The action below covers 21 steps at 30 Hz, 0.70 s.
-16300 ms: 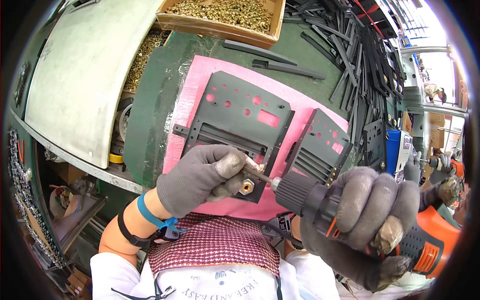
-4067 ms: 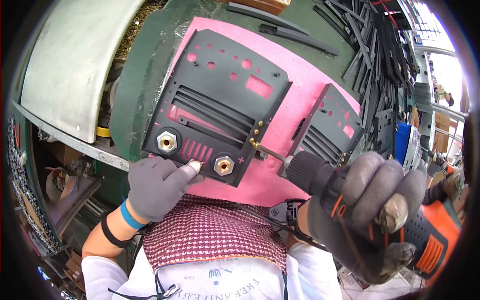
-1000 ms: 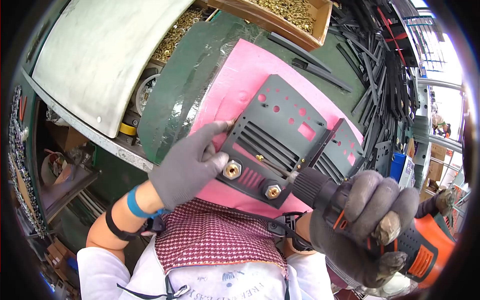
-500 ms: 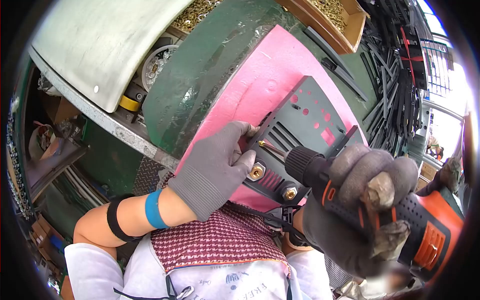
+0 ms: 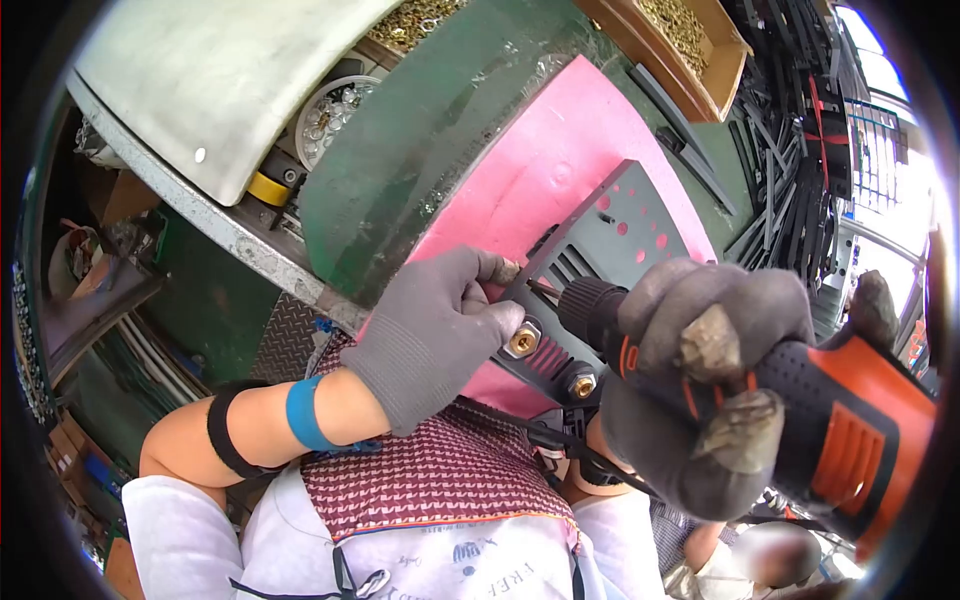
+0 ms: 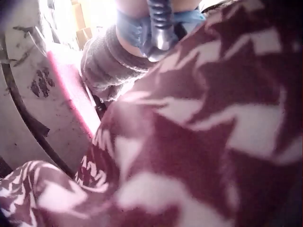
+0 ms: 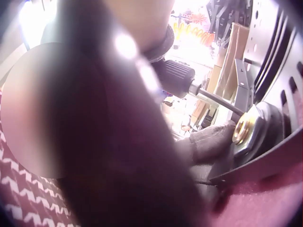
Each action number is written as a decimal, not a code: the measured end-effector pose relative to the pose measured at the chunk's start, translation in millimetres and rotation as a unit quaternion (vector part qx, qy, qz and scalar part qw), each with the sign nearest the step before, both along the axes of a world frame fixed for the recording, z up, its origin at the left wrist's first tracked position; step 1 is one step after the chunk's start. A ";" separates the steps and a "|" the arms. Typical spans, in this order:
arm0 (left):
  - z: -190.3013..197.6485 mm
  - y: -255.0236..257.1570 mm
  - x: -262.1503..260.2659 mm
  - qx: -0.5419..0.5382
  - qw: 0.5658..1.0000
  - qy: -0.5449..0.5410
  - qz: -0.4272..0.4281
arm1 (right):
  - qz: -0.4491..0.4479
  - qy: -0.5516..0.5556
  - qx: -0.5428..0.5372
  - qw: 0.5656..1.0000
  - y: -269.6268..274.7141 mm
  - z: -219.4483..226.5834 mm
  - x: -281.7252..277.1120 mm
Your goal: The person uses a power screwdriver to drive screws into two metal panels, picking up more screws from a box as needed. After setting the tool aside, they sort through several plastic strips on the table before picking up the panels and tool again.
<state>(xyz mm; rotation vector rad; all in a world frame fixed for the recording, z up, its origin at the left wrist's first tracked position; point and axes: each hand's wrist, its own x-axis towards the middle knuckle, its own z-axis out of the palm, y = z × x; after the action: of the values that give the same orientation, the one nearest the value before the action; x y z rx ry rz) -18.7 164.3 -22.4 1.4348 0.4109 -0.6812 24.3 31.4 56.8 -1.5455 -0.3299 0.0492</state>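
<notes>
My right hand (image 5: 710, 370), in a grey glove, grips an orange and black cordless drill (image 5: 850, 440). Its long bit (image 5: 543, 290) points at the left edge of a dark metal panel (image 5: 625, 235), which has slots, round holes and two brass-centred hex nuts (image 5: 523, 340). My gloved left hand (image 5: 425, 330) holds that edge, index finger on the far side and thumb beside the nearer nut. In the right wrist view, the drill chuck (image 7: 177, 78) and bit show behind a nut (image 7: 248, 132). The left wrist view mostly shows the checked apron (image 6: 189, 142) and the glove cuff (image 6: 111, 64).
The panel lies on a pink foam sheet (image 5: 560, 150) over a green bench top (image 5: 400, 170). A cardboard box of brass parts (image 5: 690, 50) stands at the back, with black metal strips (image 5: 690, 150) beside it. A bowl of small clear parts (image 5: 335, 115) is at the left.
Earlier, the bit was at the panel's right edge with a brass screw; the drill has since moved left to the opposite edge. My left hand has moved up from the bottom edge to the left side.
</notes>
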 end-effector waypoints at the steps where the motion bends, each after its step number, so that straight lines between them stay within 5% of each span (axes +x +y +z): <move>1: 1.5 -0.9 -0.4 -0.015 1.000 0.007 0.014 | 0.004 -0.001 0.001 1.000 -1.0 -1.9 1.7; 6: -0.7 0.1 0.6 -0.013 1.000 0.012 0.013 | 0.120 -0.119 0.075 0.983 -34.1 -32.6 6.3; 8: 0.0 9.9 11.5 -0.023 0.999 0.012 -0.040 | 0.106 -0.095 0.088 0.986 -35.2 -25.7 1.2; 10: -3.7 26.6 27.5 -0.080 0.995 0.054 -0.004 | 0.080 -0.054 0.118 0.988 -29.5 -9.4 -5.2; 11: -16.9 32.4 27.8 -0.306 0.939 0.118 0.102 | 0.065 -0.030 0.132 0.989 -27.3 -0.5 -10.8; 12: -20.7 34.1 29.4 -0.511 0.817 0.175 0.202 | 0.050 -0.007 0.146 0.988 -26.5 7.9 -15.9; 13: -18.0 31.2 30.5 -0.511 0.818 0.174 0.199 | -0.008 0.010 0.176 0.984 -28.8 16.5 -20.7; 19: -3.0 19.8 40.5 -0.454 0.838 0.231 0.198 | 0.017 -0.060 0.198 0.978 -34.6 10.6 -15.6; 21: -8.8 21.8 33.1 -0.352 0.929 0.095 0.059 | 0.065 -0.048 0.192 0.978 -35.2 10.5 -12.6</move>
<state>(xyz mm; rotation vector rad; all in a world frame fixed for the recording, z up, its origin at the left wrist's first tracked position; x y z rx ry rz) 14.4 186.1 -31.2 0.6607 0.3481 -0.7711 11.7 -3.8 67.3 -1.1432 -0.4862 0.0119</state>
